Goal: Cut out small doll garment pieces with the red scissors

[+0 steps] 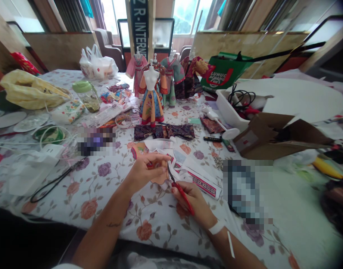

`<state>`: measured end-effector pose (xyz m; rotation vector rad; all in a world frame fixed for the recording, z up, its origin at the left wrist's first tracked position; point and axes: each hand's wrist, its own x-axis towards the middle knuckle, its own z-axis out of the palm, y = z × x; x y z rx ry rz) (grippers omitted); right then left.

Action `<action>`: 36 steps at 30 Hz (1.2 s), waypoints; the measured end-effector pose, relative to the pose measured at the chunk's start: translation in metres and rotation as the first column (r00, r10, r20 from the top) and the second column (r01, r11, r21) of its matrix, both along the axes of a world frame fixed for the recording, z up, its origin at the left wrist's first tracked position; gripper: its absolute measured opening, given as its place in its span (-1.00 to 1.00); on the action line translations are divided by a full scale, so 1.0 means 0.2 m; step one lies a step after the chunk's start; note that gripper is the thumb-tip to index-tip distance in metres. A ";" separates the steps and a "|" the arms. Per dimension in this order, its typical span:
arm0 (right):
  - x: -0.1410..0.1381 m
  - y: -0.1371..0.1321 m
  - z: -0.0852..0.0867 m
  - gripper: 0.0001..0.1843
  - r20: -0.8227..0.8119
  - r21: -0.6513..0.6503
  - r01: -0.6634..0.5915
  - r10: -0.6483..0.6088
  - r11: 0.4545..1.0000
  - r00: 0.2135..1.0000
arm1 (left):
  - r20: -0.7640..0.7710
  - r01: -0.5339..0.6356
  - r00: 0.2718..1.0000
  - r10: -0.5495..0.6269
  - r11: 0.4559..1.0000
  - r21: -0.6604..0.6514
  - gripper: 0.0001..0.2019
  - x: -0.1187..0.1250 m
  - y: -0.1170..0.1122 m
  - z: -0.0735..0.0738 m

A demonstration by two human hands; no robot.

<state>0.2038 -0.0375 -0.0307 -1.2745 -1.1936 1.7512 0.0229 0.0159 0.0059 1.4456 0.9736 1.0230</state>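
Red-handled scissors (184, 196) are gripped in my right hand (195, 201), their dark blades pointing up and away from me. My left hand (146, 170) pinches a piece of orange patterned fabric (160, 179) just left of the blades. The blades lie at the edge of this piece; whether they are parted I cannot make out. Beyond my hands lie printed fabric scraps, one a white strip with a red and black border (203, 183). A dark paisley fabric piece (164, 132) lies flat farther back, before a small dress form in an orange and blue dress (152, 97).
More dressed forms (171, 74) stand behind. Right are a white bin (230, 108) with cables, a cardboard box (258, 138) and a black marker (212, 139). Left are a green-lidded jar (87, 97), a white charger (52, 151) and a black strap (55, 183).
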 end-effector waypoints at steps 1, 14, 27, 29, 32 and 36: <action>0.00 0.00 0.00 -0.48 0.000 0.001 0.001 -0.001 1.000 1.000 | 0.003 -0.001 1.000 0.001 1.000 0.000 -0.73 0.00 0.00 0.00; 0.00 0.00 0.00 -0.49 -0.009 -0.005 -0.001 0.001 1.000 1.000 | 0.071 0.025 0.997 -0.018 0.995 -0.098 -0.67 0.00 -0.01 -0.01; 0.00 0.01 0.00 -0.48 -0.050 -0.029 -0.022 0.021 0.999 0.999 | 0.075 0.021 0.997 -0.012 0.993 -0.116 -0.68 0.00 -0.01 0.01; 0.00 0.01 0.00 -0.48 -0.057 -0.025 -0.023 0.021 0.999 0.998 | 0.075 0.023 0.997 -0.015 0.994 -0.110 -0.68 0.00 -0.01 0.00; 0.00 0.01 0.00 -0.47 -0.061 -0.007 -0.015 0.015 1.000 0.998 | 0.078 0.030 0.997 -0.021 0.993 -0.116 -0.67 0.00 -0.01 0.00; 0.01 0.01 -0.01 -0.47 -0.065 -0.001 -0.022 0.022 1.000 0.998 | 0.092 0.044 0.995 -0.030 0.988 -0.151 -0.66 0.00 -0.01 0.00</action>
